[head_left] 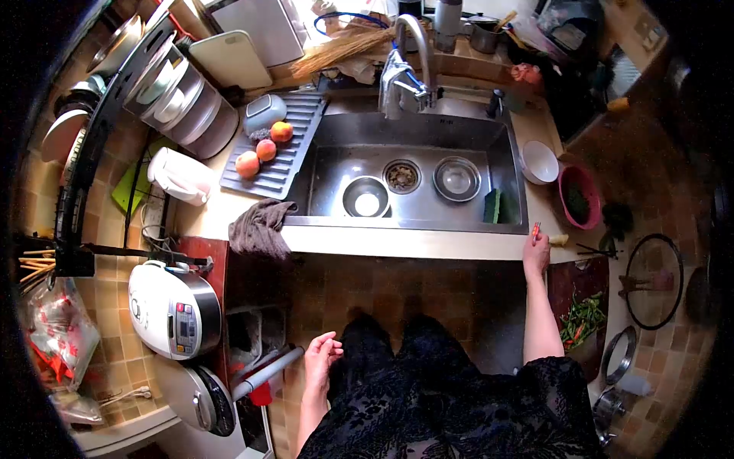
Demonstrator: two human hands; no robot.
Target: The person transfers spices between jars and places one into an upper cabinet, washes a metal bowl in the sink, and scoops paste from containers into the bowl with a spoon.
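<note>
My right hand (537, 252) is closed on a small red-tipped thing (536, 229) at the counter's front edge, right of the sink. Its kind is too small to make out. A pale yellowish piece (559, 239) lies beside that hand. My left hand (323, 353) hangs by my thigh, fingers loosely bent and a little apart, with nothing visible in it. In the steel sink (348, 145) are a metal bowl (366, 199), a shallow metal dish (457, 180) and a green piece (492, 206) against the right wall.
A pink bowl (579, 197) and a white bowl (540, 162) stand right of the sink. Green peppers (583, 320) lie on a dark red board (562, 283). Peaches (248, 164) sit on the grey drain rack (294, 145). At left are a cloth (261, 227) and a rice cooker (174, 310).
</note>
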